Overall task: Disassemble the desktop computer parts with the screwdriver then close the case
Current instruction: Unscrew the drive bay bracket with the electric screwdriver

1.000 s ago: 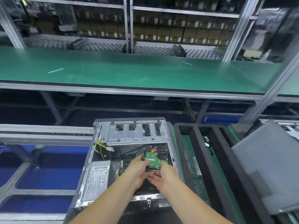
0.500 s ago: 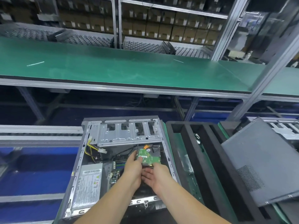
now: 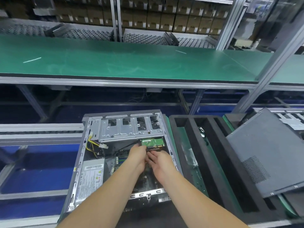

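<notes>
An open grey metal desktop computer case (image 3: 125,155) lies on its side on a conveyor line, its silver drive cage (image 3: 130,129) at the far end and a silver boxed power supply with a white label (image 3: 91,180) along its left wall; yellow and black cables with a white plug (image 3: 97,145) hang loose between the two. Just under the cage, at the case's right side, sits a hard drive with its green circuit board facing up (image 3: 152,143). The left hand (image 3: 137,157) reaches in with its fingers curled at the drive's near edge, apparently pinching it there, while the right hand (image 3: 160,162) lies beside and touching it, palm turned up and fingers fairly straight under the drive's connector end; whether that grip closes on anything cannot be told. Right of the case stands a black foam tray with long slots over a green base (image 3: 212,155), and beyond it a dark grey perforated side panel (image 3: 269,153) rests tilted. Across a dark gap runs a long green-matted counter (image 3: 131,63) edged in aluminium, with racks of brown cardboard boxes (image 3: 164,18) behind it.
</notes>
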A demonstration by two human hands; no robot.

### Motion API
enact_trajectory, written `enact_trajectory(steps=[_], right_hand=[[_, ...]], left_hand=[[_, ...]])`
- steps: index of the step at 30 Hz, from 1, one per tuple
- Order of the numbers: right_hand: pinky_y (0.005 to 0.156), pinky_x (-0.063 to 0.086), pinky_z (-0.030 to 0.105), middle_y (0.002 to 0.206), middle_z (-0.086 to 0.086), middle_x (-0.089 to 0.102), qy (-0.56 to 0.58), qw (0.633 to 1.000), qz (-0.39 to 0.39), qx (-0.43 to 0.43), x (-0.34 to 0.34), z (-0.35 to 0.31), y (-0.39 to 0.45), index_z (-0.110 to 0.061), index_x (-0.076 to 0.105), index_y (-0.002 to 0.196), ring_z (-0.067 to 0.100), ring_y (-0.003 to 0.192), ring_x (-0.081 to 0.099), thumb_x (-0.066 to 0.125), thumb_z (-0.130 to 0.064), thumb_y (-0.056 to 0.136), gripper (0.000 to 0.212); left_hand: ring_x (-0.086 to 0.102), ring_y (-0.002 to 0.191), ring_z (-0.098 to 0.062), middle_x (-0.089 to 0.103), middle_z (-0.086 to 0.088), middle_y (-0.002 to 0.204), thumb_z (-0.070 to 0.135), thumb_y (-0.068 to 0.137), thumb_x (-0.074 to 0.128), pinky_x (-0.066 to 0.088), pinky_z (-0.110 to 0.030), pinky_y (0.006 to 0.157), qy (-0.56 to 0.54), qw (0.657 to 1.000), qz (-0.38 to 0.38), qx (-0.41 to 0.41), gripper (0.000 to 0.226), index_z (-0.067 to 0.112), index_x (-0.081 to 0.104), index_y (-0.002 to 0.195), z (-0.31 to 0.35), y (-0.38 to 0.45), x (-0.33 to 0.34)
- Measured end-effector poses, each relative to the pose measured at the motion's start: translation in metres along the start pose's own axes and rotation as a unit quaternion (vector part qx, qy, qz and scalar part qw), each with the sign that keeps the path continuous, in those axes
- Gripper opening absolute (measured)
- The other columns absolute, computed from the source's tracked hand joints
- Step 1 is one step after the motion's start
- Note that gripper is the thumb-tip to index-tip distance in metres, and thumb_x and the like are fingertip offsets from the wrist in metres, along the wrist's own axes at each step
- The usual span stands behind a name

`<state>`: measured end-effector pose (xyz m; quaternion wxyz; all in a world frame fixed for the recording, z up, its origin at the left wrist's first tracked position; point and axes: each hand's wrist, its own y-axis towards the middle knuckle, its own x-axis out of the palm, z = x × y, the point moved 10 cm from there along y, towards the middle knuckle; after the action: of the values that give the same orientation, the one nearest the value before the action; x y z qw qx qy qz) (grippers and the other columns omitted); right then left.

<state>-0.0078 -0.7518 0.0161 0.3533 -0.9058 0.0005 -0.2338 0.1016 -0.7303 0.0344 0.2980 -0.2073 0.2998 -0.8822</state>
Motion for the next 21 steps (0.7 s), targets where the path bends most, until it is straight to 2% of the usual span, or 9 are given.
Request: enact_trajectory(steps=[1,3,5,7,10,12,15,18,21], right_hand=[[0.087,0.057,0.044,0.133,0.025,0.052,0.009,1.0,-0.001,0.004,-0.002,0.003,0.001,0.001,0.024,0.159,0.038,0.128,0.057,0.042,0.01,0.104,0.058],[0.085,0.058,0.043,0.127,0.022,0.052,0.008,1.0,-0.001,0.004,-0.005,0.005,0.005,0.001,0.029,0.157,0.036,0.124,0.058,0.041,0.006,0.106,0.054],[0.077,0.061,0.04,0.12,0.021,0.059,-0.008,1.0,0.01,0.005,-0.007,0.006,0.009,0.002,0.038,0.152,0.033,0.112,0.064,0.042,0.003,0.106,0.046],[0.068,0.062,0.036,0.109,0.016,0.065,-0.039,0.999,0.02,0.007,-0.01,0.007,0.011,0.001,0.047,0.144,0.029,0.102,0.069,0.043,-0.001,0.106,0.038],[0.059,0.06,0.03,0.105,0.012,0.072,-0.123,0.992,0.04,-0.005,-0.016,0.008,0.012,-0.002,0.061,0.128,0.026,0.095,0.075,0.05,-0.008,0.103,0.028],[0.077,0.061,0.037,0.119,0.011,0.072,-0.176,0.984,0.016,-0.029,-0.009,0.011,0.017,-0.007,0.062,0.133,0.028,0.106,0.073,0.051,-0.008,0.095,0.039],[0.118,0.04,0.045,0.161,-0.002,0.043,-0.241,0.968,-0.059,-0.04,0.012,0.02,0.02,-0.027,0.033,0.162,0.021,0.145,0.046,0.055,-0.008,0.094,0.074],[0.122,0.029,0.044,0.167,-0.009,0.033,-0.279,0.953,-0.114,-0.033,0.027,0.023,0.018,-0.048,0.011,0.163,0.015,0.152,0.034,0.057,-0.02,0.098,0.085],[0.114,0.032,0.034,0.168,-0.009,0.029,-0.281,0.953,-0.104,-0.04,0.024,0.022,0.019,-0.05,0.013,0.162,0.009,0.142,0.039,0.049,-0.023,0.095,0.081]], left_hand=[[0.051,0.067,-0.022,0.058,-0.015,0.086,0.0,0.102,0.043,0.035,-0.028,0.058,0.002,1.0,0.022,-0.009,0.024,0.005,0.053,0.123,-0.003,0.0,-0.005],[0.038,0.058,-0.019,0.042,-0.01,0.071,-0.002,0.101,0.039,0.028,-0.028,0.057,-0.021,0.998,0.053,-0.033,0.012,0.002,0.05,0.103,-0.01,-0.001,-0.014],[0.033,0.058,-0.018,0.036,-0.009,0.072,-0.002,0.102,0.035,0.023,-0.029,0.056,-0.046,0.996,0.053,-0.051,0.014,0.006,0.043,0.094,-0.012,-0.005,-0.016],[0.041,0.06,-0.021,0.042,-0.013,0.076,-0.001,0.102,0.034,0.028,-0.031,0.055,-0.057,0.995,0.036,-0.076,0.017,0.005,0.044,0.09,-0.015,-0.01,-0.013],[0.058,0.083,-0.029,0.055,-0.018,0.086,-0.001,0.102,0.037,0.04,-0.033,0.061,-0.087,0.991,0.025,-0.101,0.016,0.001,0.052,0.097,-0.02,-0.022,-0.011],[0.057,0.084,-0.025,0.056,-0.013,0.088,-0.002,0.099,0.041,0.038,-0.033,0.062,-0.117,0.988,0.01,-0.097,0.015,0.005,0.053,0.093,-0.02,-0.029,-0.007],[0.053,0.079,-0.024,0.06,-0.017,0.101,0.002,0.098,0.042,0.042,-0.034,0.069,-0.183,0.978,-0.03,-0.091,0.02,0.002,0.057,0.11,-0.016,-0.033,0.007],[0.06,0.1,-0.03,0.065,-0.022,0.112,0.002,0.103,0.037,0.042,-0.041,0.109,-0.244,0.964,-0.041,-0.097,0.024,-0.003,0.056,0.116,-0.013,-0.029,0.015],[0.049,0.136,-0.028,0.055,-0.017,0.144,0.006,0.105,0.033,0.031,-0.038,0.119,-0.272,0.951,-0.08,-0.121,0.04,-0.003,0.052,0.139,-0.019,-0.035,0.028]])
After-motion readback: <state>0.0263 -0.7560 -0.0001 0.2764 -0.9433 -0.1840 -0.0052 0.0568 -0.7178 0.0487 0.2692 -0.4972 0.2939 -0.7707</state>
